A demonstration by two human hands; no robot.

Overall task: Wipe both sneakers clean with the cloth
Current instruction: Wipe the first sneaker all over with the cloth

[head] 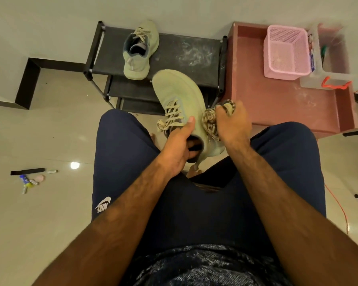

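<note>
A pink mesh basket [285, 50] stands on a reddish rimmed counter [277, 104] just beside a clear plastic box [332, 65], with a dusty black shoe rack [184, 52] alongside and small oddments [29, 179] scattered on the glossy tiled floor [50, 131].

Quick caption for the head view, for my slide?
Left hand holds a sneaker by its opening, right hand holds the cloth against its side; other sneaker on the rack.

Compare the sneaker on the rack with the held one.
The rack sneaker rests untouched on the rack; the held sneaker is lifted, gripped at its opening by the left hand. The right hand presses the cloth against the held sneaker, not the rack sneaker. Both are pale green.
</note>
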